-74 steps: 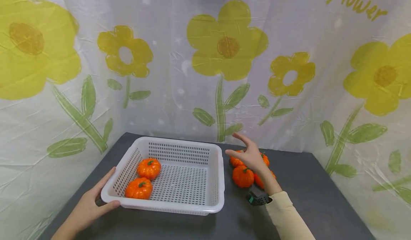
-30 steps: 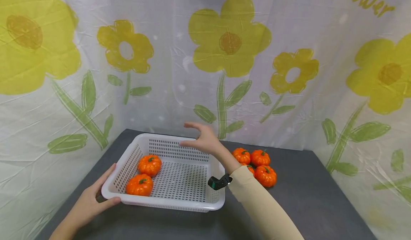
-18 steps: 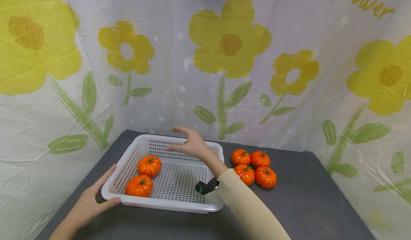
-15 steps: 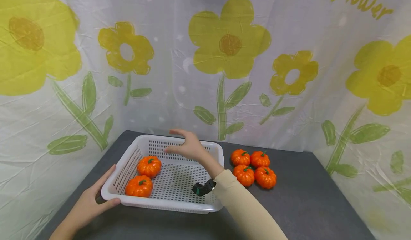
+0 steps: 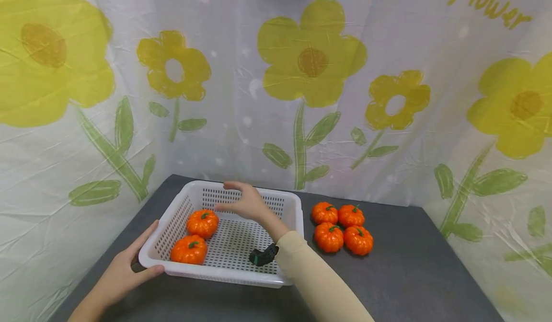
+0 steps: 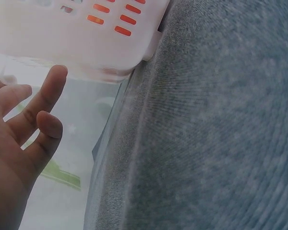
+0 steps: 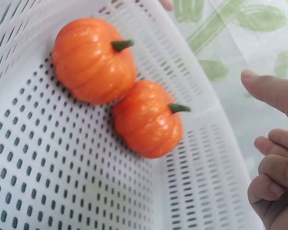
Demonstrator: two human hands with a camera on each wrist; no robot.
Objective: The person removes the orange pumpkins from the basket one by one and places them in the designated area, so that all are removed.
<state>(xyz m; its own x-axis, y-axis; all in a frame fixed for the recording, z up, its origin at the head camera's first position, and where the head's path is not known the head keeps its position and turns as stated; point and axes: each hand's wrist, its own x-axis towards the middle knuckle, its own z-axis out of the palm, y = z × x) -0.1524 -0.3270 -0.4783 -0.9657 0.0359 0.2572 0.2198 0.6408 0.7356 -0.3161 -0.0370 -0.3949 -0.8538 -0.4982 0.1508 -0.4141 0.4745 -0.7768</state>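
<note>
A white plastic basket (image 5: 241, 276) with slotted walls stands on the dark table. Inside its left part sit two small orange pumpkins with green stems, a rear pumpkin (image 5: 202, 224) and a front pumpkin (image 5: 189, 250). At the basket's front left corner is my left hand (image 5: 125, 269), thumb and fingers spread along the rim; the left wrist view shows its fingers extended beside the basket wall. My right hand (image 5: 246, 203) hovers over the rear of the basket, thumb and fingers apart with nothing between them. In the right wrist view the pumpkins lie beside that hand.
Several more orange pumpkins stand grouped on the table right of the basket, among them a near one (image 5: 358, 240). A flower-printed curtain (image 5: 241, 135) closes off the back and sides. A dark band (image 5: 263, 256) sits on my right wrist.
My right hand has moved left from above the grouped pumpkins to over the basket, its fingers still spread. My left hand stays at the basket's corner; the pumpkins have not moved.
</note>
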